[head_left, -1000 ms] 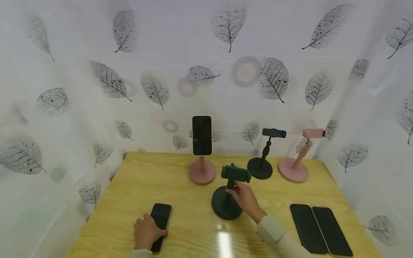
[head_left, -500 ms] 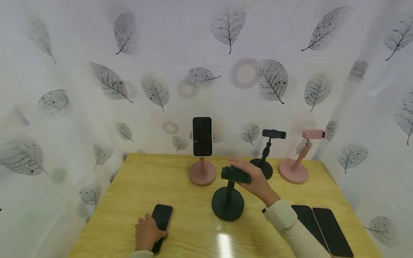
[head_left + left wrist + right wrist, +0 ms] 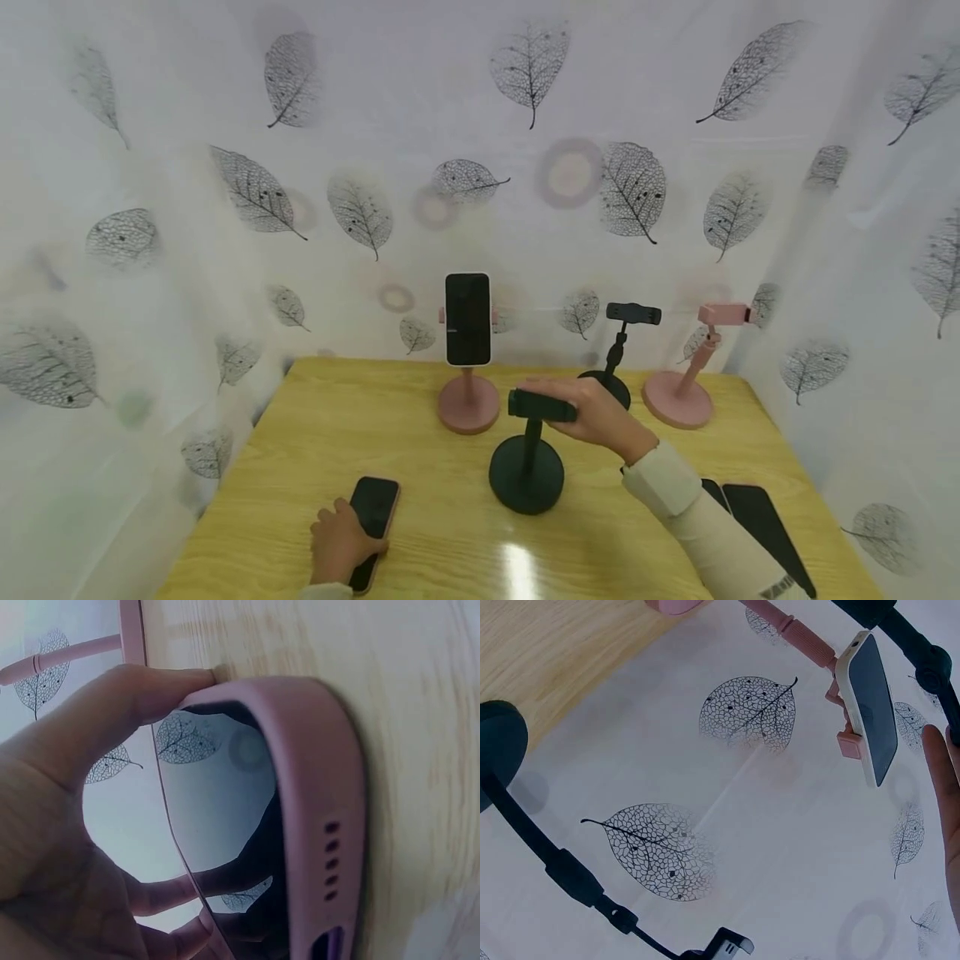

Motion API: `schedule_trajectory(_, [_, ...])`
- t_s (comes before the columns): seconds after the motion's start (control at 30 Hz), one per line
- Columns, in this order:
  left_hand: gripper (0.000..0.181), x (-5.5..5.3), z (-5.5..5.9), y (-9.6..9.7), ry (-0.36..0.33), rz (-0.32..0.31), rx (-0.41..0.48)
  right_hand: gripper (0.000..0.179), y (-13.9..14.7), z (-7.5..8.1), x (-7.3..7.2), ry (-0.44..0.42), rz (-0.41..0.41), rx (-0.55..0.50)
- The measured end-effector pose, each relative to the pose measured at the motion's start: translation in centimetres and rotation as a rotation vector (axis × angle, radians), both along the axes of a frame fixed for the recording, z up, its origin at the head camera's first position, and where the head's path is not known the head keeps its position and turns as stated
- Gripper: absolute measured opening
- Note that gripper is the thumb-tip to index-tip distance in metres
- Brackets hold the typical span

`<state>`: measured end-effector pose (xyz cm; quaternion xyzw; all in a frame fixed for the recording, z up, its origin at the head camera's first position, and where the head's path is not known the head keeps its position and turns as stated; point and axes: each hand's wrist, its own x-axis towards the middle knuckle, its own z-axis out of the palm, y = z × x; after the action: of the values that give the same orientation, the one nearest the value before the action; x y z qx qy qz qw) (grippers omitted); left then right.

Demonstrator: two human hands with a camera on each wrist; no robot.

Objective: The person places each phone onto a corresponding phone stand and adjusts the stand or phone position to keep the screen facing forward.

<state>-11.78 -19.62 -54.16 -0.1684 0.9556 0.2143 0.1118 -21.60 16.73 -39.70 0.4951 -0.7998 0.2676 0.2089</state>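
Observation:
My left hand [image 3: 341,537] grips a smartphone [image 3: 377,500] in a pink case, which lies screen up on the table; in the left wrist view, the thumb and fingers [image 3: 161,894] span its case [image 3: 322,787]. My right hand [image 3: 603,421] holds the clamp head [image 3: 542,406] of a dark green phone stand, its fingers behind the top and the thumb largely hidden. The stand's round base [image 3: 527,473] sits flat on the table. In the right wrist view, the jointed stem [image 3: 930,667] shows beside the hand [image 3: 946,817].
Behind stands a pink phone stand [image 3: 468,406] holding an upright phone [image 3: 468,319]. A black phone stand [image 3: 617,354] and another pink stand [image 3: 678,398] are at the back right. Two more phones [image 3: 765,525] lie at the right, partly under my sleeve. A leaf-print curtain surrounds the table.
My right hand has moved up from the green stand's stem to its clamp head, with the fingers passing behind it. The left hand stays on the phone.

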Motion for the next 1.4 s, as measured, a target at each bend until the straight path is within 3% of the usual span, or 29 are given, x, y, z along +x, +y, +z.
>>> schedule_trajectory(0.23, [0.086, 0.5, 0.4, 0.9, 0.059, 0.027, 0.011, 0.058, -0.2, -1.0, 0.3, -0.148, -0.011, -0.084])
schedule_trajectory(0.47, [0.089, 0.0, 1.2, 2.7, 0.159, 0.079, 0.093, 0.06, -0.7, -1.4, 0.3, -0.099, -0.041, -0.115])
schedule_trajectory(0.6, [0.098, -0.2, 1.7, 3.9, 0.266, 0.095, 0.162, 0.06, -1.0, -1.3, 0.3, -0.065, -0.059, -0.116])
schedule_trajectory(0.67, [0.099, -0.2, 2.2, 4.8, 0.343, 0.088, 0.203, 0.064, -1.0, -1.4, 0.4, -0.092, -0.077, -0.124])
schedule_trajectory(0.83, [0.098, 0.1, 5.1, 7.5, 0.577, 0.025, 0.265, 0.09, -1.0, -2.0, 0.8, -0.271, -0.147, -0.231])
schedule_trajectory(0.97, [0.099, 0.1, 8.4, 9.9, 0.715, -0.065, 0.313, 0.099, -0.6, -4.5, 0.7, -0.395, -0.236, -0.301])
schedule_trajectory(1.07, [0.1, 0.1, 10.5, 11.6, 0.765, -0.134, 0.37, 0.092, -0.2, -7.7, 0.3, -0.529, -0.268, -0.303])
schedule_trajectory(1.2, [0.101, 0.0, 12.7, 13.5, 0.813, -0.217, 0.412, 0.073, -0.1, -10.9, 0.9, -0.759, -0.269, -0.248])
schedule_trajectory(1.3, [0.103, -0.4, 13.7, 14.8, 0.855, -0.274, 0.404, 0.068, -0.4, -12.6, 1.3, -0.819, -0.267, -0.147])
schedule_trajectory(1.4, [0.106, -0.7, 14.5, 16.0, 0.881, -0.31, 0.368, 0.06, -1.0, -13.7, 1.5, -0.802, -0.205, -0.115])
